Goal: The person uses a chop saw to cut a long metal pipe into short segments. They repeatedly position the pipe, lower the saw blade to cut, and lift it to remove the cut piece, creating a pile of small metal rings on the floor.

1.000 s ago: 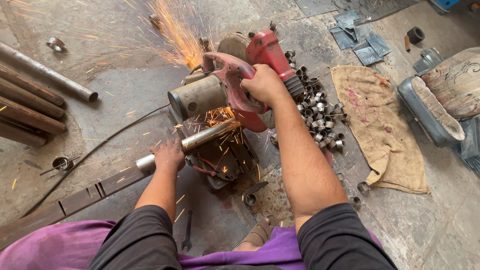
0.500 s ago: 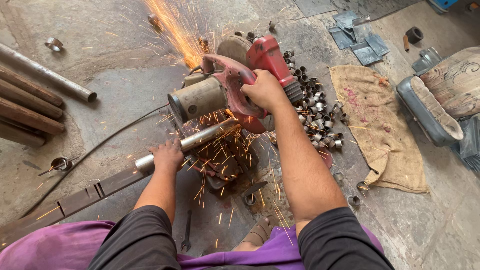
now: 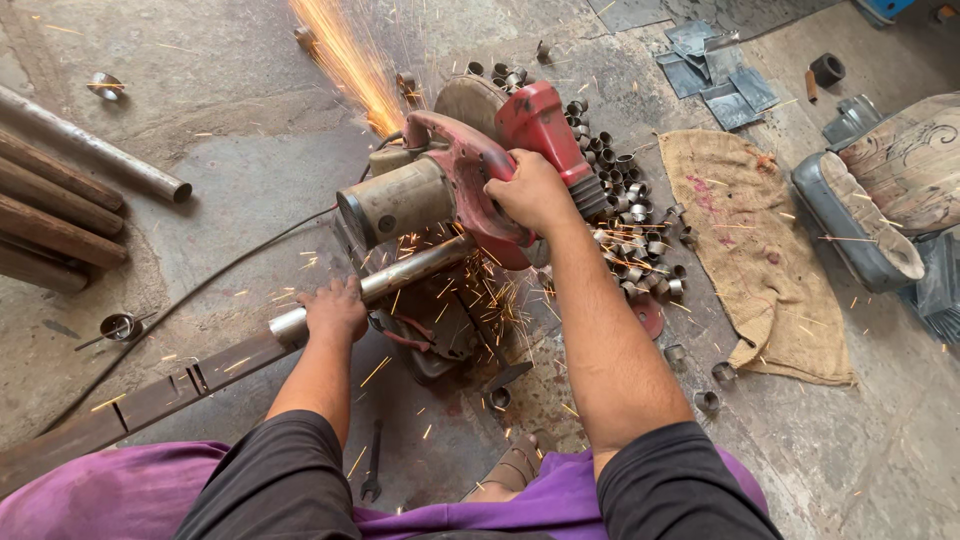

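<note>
Concrete floor [image 3: 220, 130], sparks; right hand [image 3: 530, 190] grips saw [image 3: 470, 180], left hand [image 3: 333, 310] clasps pipe [image 3: 415, 270].

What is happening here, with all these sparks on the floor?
A person crouched on the concrete floor is cutting a metal pipe with a red chop saw. The right hand presses the saw's handle down, while the left hand holds the pipe steady on the saw's base. Sparks fly away from the blade, and smaller ones scatter around the cut. A pile of short cut rings lies right of the saw, next to a burlap cloth.
</note>
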